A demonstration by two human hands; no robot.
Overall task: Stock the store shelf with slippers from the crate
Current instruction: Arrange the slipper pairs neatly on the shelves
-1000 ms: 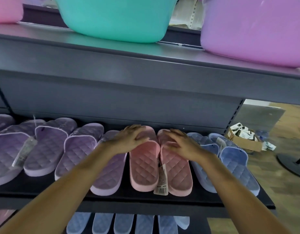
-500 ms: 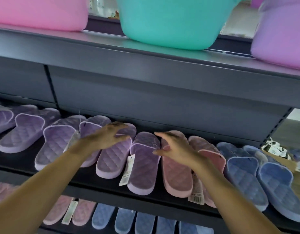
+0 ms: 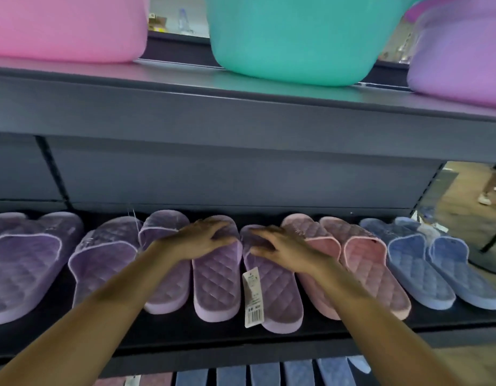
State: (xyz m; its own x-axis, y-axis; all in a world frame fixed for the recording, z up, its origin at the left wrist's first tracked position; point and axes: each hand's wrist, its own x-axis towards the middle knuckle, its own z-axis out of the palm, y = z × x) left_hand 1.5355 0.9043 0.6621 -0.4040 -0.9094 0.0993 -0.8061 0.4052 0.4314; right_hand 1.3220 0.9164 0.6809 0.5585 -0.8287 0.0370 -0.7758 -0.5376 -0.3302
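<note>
Two hands work the row. Nearest me, a lower tier shows blue slippers under the shelf edge. My left hand lies flat, fingers spread, on a purple slipper; my right hand presses its tagged mate, neither hand closed around anything. I judge I'm squaring the pair so colours stay grouped beside the pink slippers. No crate is in view. Farther up, a teal tub sits on the top shelf.

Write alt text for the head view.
Two bare hands, left and right, rest flat on purple slippers in a shelf row running purple, pink, blue. Pink, teal and purple tubs sit above.
</note>
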